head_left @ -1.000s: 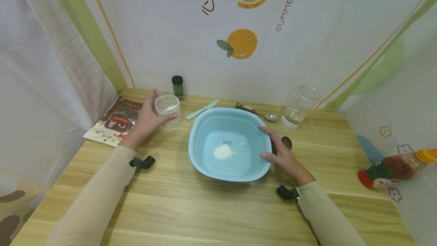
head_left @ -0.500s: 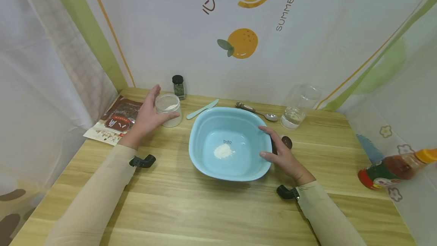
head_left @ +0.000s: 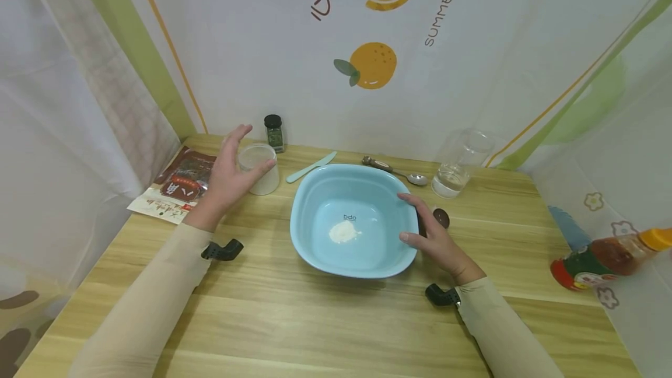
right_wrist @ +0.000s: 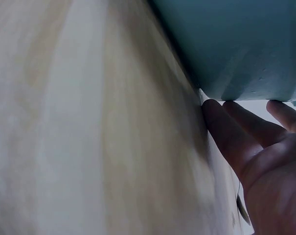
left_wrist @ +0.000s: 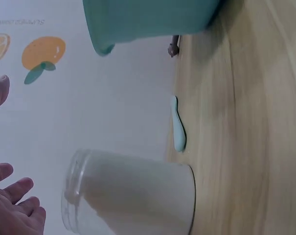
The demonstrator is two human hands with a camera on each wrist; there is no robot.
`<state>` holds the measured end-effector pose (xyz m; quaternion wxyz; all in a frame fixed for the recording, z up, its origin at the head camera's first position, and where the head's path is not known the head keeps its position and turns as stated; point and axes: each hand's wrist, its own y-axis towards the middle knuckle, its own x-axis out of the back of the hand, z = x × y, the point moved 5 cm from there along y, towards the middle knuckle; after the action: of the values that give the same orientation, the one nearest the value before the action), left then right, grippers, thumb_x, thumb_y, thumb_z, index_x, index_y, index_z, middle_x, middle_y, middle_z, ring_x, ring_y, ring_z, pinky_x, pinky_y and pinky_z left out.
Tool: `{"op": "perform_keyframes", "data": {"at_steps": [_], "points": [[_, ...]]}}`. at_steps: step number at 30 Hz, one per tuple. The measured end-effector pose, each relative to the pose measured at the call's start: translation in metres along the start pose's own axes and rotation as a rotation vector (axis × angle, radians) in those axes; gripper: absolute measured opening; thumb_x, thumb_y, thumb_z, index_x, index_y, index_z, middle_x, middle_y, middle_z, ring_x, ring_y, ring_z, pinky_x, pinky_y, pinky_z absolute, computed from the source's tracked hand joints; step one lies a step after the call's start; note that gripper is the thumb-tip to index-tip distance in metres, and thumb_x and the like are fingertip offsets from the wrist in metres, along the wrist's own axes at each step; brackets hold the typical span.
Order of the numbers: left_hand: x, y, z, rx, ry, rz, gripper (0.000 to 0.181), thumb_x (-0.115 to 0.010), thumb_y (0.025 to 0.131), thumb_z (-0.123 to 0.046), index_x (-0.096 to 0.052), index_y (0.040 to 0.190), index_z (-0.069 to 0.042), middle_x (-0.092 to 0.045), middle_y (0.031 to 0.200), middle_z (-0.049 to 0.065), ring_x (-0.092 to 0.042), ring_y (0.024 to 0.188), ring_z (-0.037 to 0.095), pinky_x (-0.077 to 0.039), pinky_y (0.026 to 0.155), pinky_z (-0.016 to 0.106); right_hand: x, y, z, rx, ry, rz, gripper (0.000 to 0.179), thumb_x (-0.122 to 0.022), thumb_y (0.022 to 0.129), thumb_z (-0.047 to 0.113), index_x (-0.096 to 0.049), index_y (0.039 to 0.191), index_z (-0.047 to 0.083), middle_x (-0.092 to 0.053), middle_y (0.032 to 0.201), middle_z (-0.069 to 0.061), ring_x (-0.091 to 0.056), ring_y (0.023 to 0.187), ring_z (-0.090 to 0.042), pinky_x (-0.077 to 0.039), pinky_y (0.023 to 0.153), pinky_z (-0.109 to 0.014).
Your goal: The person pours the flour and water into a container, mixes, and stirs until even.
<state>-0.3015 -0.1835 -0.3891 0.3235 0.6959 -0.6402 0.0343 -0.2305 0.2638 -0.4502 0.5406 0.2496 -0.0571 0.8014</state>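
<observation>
My left hand point(head_left: 231, 174) stands spread around the near left side of a translucent plastic jar point(head_left: 266, 182) of white powder. In the left wrist view, a gap separates the fingers from the jar point(left_wrist: 138, 193). My right hand point(head_left: 437, 245) holds the right rim of a light blue plastic basin point(head_left: 362, 258), with thumb and forefinger over the edge. In the right wrist view, several fingertips touch the basin's outer wall point(right_wrist: 245, 49). A small heap of white powder point(head_left: 343, 232) lies on the basin's bottom.
Behind the basin lie a pale green plastic knife point(head_left: 312, 168) and a spoon point(head_left: 417, 179). A green-filled spice jar point(head_left: 275, 135) and a clear cup of liquid point(head_left: 451, 177) stand at the back. A printed food packet point(head_left: 181, 188) is at left, a red sauce bottle point(head_left: 604, 261) at right.
My left fingers and thumb have spread and come away from the jar, which stays on the table. The right hand and basin have stayed in place.
</observation>
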Motion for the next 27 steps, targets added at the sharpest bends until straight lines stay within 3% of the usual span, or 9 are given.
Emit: {"op": "perform_keyframes", "data": {"at_steps": [3, 8, 13, 18, 21, 27], "points": [[-0.002, -0.002, -0.008, -0.03, -0.023, 0.007, 0.09, -0.085, 0.098, -0.04, -0.04, 0.173, -0.018, -0.03, 0.181, 0.01, -0.032, 0.163, 0.042, -0.022, 0.127, 0.075, 0.0, 0.0, 0.001, -0.001, 0.002, 0.001, 0.078, -0.07, 0.101, 0.013, -0.037, 0.171, 0.016, -0.027, 0.179, -0.019, -0.03, 0.16, -0.048, -0.036, 0.113, -0.018], [-0.01, -0.008, -0.024, -0.139, -0.079, 0.033, 0.079, -0.084, 0.1, -0.023, -0.047, 0.167, -0.009, -0.045, 0.17, 0.014, -0.046, 0.152, 0.043, -0.036, 0.125, 0.063, 0.0, 0.0, 0.002, 0.0, -0.002, 0.003, 0.077, -0.07, 0.101, 0.013, -0.037, 0.171, 0.016, -0.028, 0.179, -0.018, -0.03, 0.16, -0.048, -0.034, 0.114, -0.018], [-0.027, -0.014, -0.035, -0.224, -0.156, 0.124, 0.073, -0.082, 0.1, -0.008, -0.047, 0.163, 0.002, -0.055, 0.158, 0.019, -0.055, 0.144, 0.04, -0.048, 0.117, 0.057, 0.0, 0.0, 0.001, 0.001, -0.003, 0.001, 0.077, -0.07, 0.102, 0.013, -0.037, 0.171, 0.017, -0.028, 0.179, -0.017, -0.029, 0.161, -0.047, -0.034, 0.114, -0.017], [-0.05, -0.02, -0.035, -0.167, -0.162, 0.281, 0.072, -0.079, 0.105, -0.016, -0.043, 0.165, 0.0, -0.056, 0.158, 0.016, -0.058, 0.142, 0.034, -0.053, 0.11, 0.053, 0.001, -0.001, 0.0, 0.009, 0.003, -0.001, 0.078, -0.071, 0.102, 0.012, -0.036, 0.171, 0.016, -0.028, 0.178, -0.018, -0.027, 0.161, -0.046, -0.032, 0.115, -0.017], [-0.059, -0.024, -0.034, -0.109, -0.176, 0.362, 0.073, -0.077, 0.107, -0.023, -0.042, 0.166, 0.0, -0.056, 0.158, 0.016, -0.059, 0.141, 0.038, -0.052, 0.112, 0.055, 0.001, -0.002, -0.001, 0.012, 0.006, 0.001, 0.078, -0.07, 0.102, 0.011, -0.036, 0.172, 0.016, -0.028, 0.179, -0.018, -0.029, 0.16, -0.047, -0.035, 0.114, -0.017], [-0.067, -0.03, -0.032, -0.011, -0.26, 0.419, 0.077, -0.076, 0.107, -0.02, -0.036, 0.169, 0.001, -0.058, 0.156, 0.023, -0.061, 0.14, 0.042, -0.05, 0.115, 0.06, 0.0, -0.001, -0.002, 0.005, 0.007, 0.006, 0.078, -0.071, 0.103, 0.012, -0.035, 0.172, 0.017, -0.026, 0.179, -0.019, -0.034, 0.158, -0.047, -0.04, 0.113, -0.022]]}}
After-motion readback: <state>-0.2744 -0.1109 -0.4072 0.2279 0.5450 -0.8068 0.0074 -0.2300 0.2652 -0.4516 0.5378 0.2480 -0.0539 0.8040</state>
